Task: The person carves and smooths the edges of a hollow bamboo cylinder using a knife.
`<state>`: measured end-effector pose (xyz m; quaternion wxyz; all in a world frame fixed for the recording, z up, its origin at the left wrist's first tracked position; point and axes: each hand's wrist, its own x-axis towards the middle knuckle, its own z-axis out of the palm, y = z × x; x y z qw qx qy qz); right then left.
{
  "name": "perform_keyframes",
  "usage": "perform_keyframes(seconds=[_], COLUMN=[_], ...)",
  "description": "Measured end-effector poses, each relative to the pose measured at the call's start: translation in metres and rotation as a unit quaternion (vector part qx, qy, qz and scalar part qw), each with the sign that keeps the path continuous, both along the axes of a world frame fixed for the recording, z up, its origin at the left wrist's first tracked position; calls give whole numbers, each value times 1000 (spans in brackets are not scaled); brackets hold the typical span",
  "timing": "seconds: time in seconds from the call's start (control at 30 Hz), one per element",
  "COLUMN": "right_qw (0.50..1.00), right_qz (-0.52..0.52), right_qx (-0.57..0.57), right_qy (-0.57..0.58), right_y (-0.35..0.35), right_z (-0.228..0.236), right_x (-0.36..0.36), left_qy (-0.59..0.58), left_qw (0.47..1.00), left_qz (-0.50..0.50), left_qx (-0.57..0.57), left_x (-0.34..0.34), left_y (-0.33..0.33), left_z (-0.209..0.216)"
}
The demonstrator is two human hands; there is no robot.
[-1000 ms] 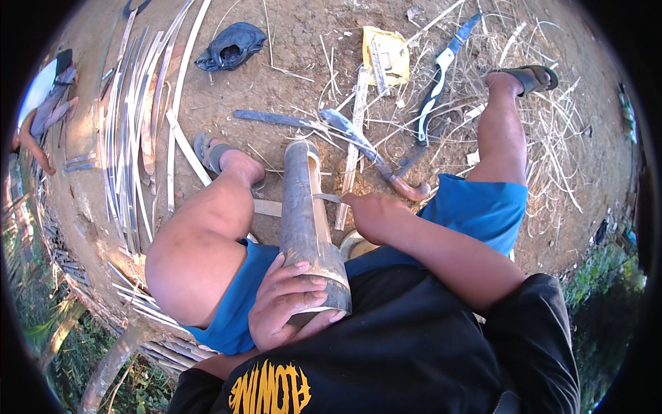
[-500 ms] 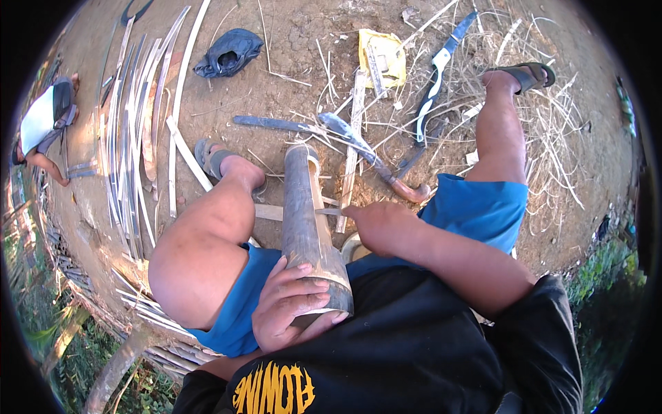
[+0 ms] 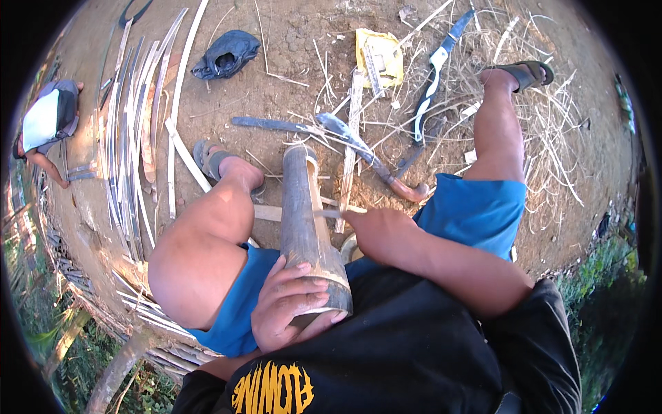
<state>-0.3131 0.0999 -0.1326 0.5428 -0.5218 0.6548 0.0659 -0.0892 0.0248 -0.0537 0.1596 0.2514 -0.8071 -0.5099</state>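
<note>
So the main thing here is a bamboo tube (image 3: 298,203), propped lengthwise between the person's legs, near end up against the black T-shirt (image 3: 420,331). The left hand (image 3: 289,307) has its grip clamped on that near end, fingers wrapped over the top. There's a long slot down the tube's right side with pale cut edges; can't make out anything inside. The right hand (image 3: 380,231) is a closed fist, grip tight on a knife (image 3: 331,214) whose thin blade sits at the slot's edge. The handle is buried in the fist.

Other containers: a crumpled black bag (image 3: 238,45) on the dirt, mouth gaping, contents too dark to tell. A yellow packet (image 3: 392,63) lies flat with a narrow strip (image 3: 373,65) across it. Some round pale thing (image 3: 349,247) is mostly hidden behind the right fist.

Just past the tube it's pretty cluttered: a tool with a hooked wooden handle (image 3: 408,190), a folding saw (image 3: 431,86), and tangled shavings (image 3: 552,145) around the right sandal (image 3: 527,76). Long bamboo strips (image 3: 131,138) cover the left, with another person (image 3: 52,117) bent over beyond them.
</note>
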Motion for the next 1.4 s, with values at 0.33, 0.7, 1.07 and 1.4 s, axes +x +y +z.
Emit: perform_keyframes(seconds=[0.33, 0.7, 1.07, 1.4], right_qw=[1000, 999, 999, 999], right_qz=[-16, -30, -26, -35], right_qx=[-1, -30, 1, -20], right_qy=[23, 32, 27, 23], right_y=[-8, -12, -20, -13], right_z=[-35, -52, -47, -54], right_x=[8, 8, 6, 8], left_qy=[-20, -19, -9, -10], left_qw=[1000, 1000, 1000, 1000], left_qz=[18, 16, 14, 13], left_qx=[16, 15, 12, 12], left_x=[-5, -6, -5, -6], left_y=[0, 0, 2, 3], left_z=[7, 7, 5, 4])
